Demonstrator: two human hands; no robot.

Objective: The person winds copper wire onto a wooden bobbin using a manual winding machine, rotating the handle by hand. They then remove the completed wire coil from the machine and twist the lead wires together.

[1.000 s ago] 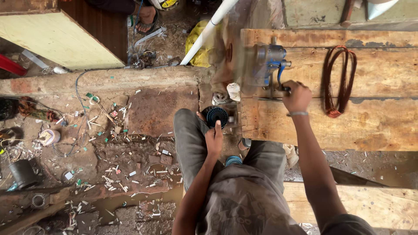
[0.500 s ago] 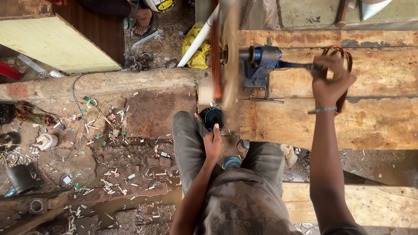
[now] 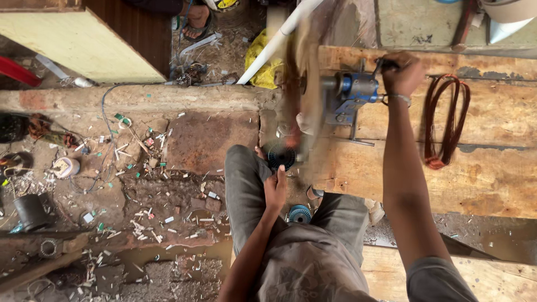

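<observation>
The right hand (image 3: 401, 72) has its grip closed on the crank handle (image 3: 386, 64) of a blue winding machine (image 3: 351, 92) fixed to the plank bench (image 3: 492, 117), its wheel (image 3: 305, 95) blurred, while the left hand (image 3: 275, 189) pinches a dark spool (image 3: 279, 156) by the knee, a copper wire coil (image 3: 447, 120) lying beside.

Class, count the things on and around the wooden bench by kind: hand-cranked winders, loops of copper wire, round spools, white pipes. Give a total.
Blue hand-cranked winder: 1
Reddish copper wire loop: 1
Dark round spools: 2
White plastic pipe: 1
Total: 5
</observation>
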